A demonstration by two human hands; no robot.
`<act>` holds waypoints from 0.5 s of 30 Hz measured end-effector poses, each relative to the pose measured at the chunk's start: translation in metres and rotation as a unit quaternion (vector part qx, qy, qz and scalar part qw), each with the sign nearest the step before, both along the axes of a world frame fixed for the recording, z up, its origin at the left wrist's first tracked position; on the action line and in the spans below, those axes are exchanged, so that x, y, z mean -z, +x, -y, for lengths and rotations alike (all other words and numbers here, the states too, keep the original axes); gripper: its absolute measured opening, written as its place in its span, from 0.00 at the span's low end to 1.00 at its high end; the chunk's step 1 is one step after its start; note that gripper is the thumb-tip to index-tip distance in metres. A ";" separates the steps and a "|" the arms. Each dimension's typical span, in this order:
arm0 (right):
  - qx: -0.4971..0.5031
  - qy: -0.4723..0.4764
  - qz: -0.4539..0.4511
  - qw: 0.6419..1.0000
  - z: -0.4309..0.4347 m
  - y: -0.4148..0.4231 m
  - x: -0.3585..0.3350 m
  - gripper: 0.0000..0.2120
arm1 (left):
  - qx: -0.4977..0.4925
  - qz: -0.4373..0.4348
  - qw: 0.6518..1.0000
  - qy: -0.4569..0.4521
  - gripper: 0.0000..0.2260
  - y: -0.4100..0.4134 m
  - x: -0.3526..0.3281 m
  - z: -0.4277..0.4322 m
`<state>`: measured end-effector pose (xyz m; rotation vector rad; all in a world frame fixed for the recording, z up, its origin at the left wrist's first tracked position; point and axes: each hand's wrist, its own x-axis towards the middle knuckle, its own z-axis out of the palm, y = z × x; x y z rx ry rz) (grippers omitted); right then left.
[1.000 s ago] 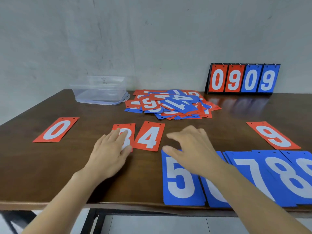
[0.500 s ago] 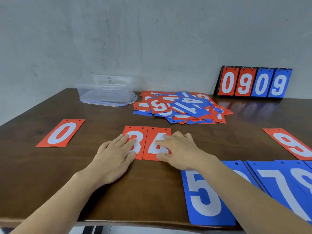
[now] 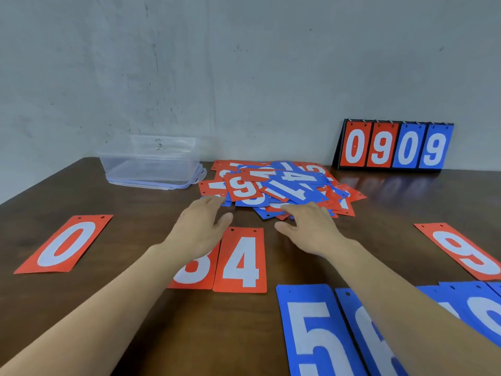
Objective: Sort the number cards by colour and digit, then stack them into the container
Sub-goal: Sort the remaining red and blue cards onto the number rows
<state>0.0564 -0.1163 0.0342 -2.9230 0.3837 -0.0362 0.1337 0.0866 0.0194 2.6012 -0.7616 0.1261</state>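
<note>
A mixed pile of red and blue number cards (image 3: 279,187) lies in the middle of the brown table (image 3: 141,308). My left hand (image 3: 199,230) and my right hand (image 3: 309,227) are both stretched out with relaxed fingers, their fingertips at the pile's near edge. Neither hand holds a card. Laid out singly are a red 0 (image 3: 65,244), a red 3 (image 3: 196,272) partly under my left wrist, a red 4 (image 3: 241,260) and a red 9 (image 3: 465,251). Blue cards 5 (image 3: 314,335), 6 (image 3: 371,335) and others lie at the near right, partly under my right arm.
A clear plastic container (image 3: 151,161) stands at the back left, with its lid beneath it. A flip scoreboard (image 3: 393,146) showing 0909 stands at the back right against the grey wall. The table's front edge runs close below my arms.
Both hands have lifted off the red 3 and 4 cards and moved forward to the pile's near edge. The 3 and 4 now lie side by side.
</note>
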 end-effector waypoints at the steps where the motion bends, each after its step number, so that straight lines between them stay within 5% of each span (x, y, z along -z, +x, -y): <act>1: 0.008 0.000 0.007 1.000 0.007 0.006 0.001 0.27 | -0.008 -0.016 1.000 -0.019 0.24 0.010 0.000 0.009; 8: 0.101 -0.043 0.059 0.992 0.070 0.053 0.009 0.23 | -0.032 -0.054 0.997 -0.047 0.23 0.076 0.005 0.058; 15: 0.101 0.032 0.021 0.994 0.104 0.092 0.021 0.47 | -0.020 -0.040 0.999 -0.020 0.28 0.127 0.006 0.106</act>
